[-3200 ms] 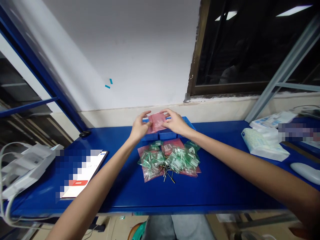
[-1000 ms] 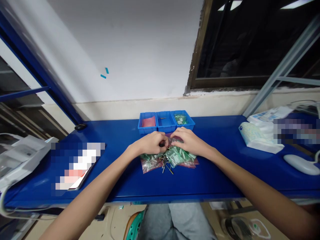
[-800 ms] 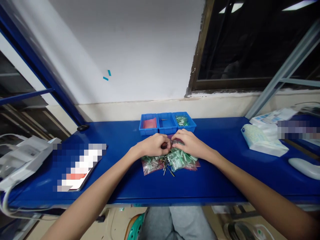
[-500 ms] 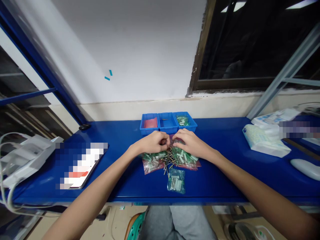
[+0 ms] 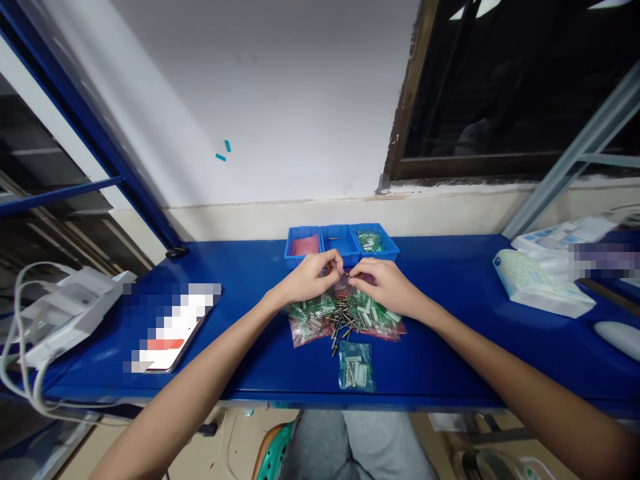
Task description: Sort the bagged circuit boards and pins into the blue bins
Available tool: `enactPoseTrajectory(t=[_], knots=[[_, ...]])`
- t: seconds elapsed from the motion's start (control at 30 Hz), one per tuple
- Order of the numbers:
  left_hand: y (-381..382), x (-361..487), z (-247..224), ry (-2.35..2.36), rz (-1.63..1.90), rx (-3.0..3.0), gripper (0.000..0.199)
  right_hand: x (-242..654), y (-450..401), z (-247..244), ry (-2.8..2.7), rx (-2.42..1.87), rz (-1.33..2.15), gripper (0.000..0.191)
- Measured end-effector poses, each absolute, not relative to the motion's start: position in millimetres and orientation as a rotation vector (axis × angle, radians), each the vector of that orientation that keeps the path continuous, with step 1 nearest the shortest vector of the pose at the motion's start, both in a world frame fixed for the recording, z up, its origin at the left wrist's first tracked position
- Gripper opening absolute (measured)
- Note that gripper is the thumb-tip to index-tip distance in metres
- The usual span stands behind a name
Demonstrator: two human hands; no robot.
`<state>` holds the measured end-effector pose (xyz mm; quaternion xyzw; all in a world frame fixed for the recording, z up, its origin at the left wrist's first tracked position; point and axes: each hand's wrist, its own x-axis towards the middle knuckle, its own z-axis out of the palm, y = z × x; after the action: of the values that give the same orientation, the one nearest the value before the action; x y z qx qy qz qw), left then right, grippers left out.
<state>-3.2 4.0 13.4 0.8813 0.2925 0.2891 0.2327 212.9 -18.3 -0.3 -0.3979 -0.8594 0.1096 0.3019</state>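
My left hand (image 5: pixel 320 272) is raised over the heap, thumb and fingers closed in a pinch. Close beside it, my right hand (image 5: pixel 380 283) pinches too, its fingertips almost meeting the left ones. What sits between the fingertips is too small to make out. Below them lies a loose pile of thin metal screws or pins (image 5: pixel 343 320). A pinkish bag with green packets of white pieces (image 5: pixel 311 320) is to its left, and another such bag (image 5: pixel 377 317) to its right, partly under my right hand. Nearer me is a small greenish clear packet (image 5: pixel 356 368) holding white and metal pieces.
Behind my hands stand three joined blue bins: pink material in the left bin (image 5: pixel 304 243), a small metal piece in the middle bin (image 5: pixel 340 245), green packets in the right bin (image 5: pixel 373 245). A phone (image 5: pixel 175 333) and power strip (image 5: pixel 75 313) are left; a tissue pack (image 5: pixel 543 283) is right.
Both hands have risen slightly off the pile, and their fingertips have come together in pinches. The view has shifted a little; the bags and bins stay in place.
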Motion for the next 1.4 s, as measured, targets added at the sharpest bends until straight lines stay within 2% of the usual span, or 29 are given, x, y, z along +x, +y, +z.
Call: enactPoseTrajectory(t=[0.33, 0.57, 0.77, 0.97, 1.4], knots=[[0.3, 0.9, 6.5, 0.808, 1.015, 2.628, 0.019, 210.2, -19.5, 0.0, -2.048, -1.139, 0.436, 0.018], [-0.4, -0.9, -0.9, 0.869, 0.939, 2.961, 0.021, 206.6, -21.5, -3.6, -2.018, -1.105, 0.628, 0.026], [-0.9, -0.5, 0.3, 0.924, 0.971, 2.917, 0.021, 207.5, -22.7, 0.7, -2.024, -1.07, 0.67, 0.036], [-3.5, 3.9, 5.0, 0.836, 1.216, 2.672, 0.017, 210.1, -18.7, 1.3, -1.899, -1.049, 0.621, 0.015], [-2.3, 5.6, -2.9, 0.825, 1.124, 2.621, 0.018, 208.6, -20.4, -2.7, -1.893, -1.0, 0.601, 0.014]])
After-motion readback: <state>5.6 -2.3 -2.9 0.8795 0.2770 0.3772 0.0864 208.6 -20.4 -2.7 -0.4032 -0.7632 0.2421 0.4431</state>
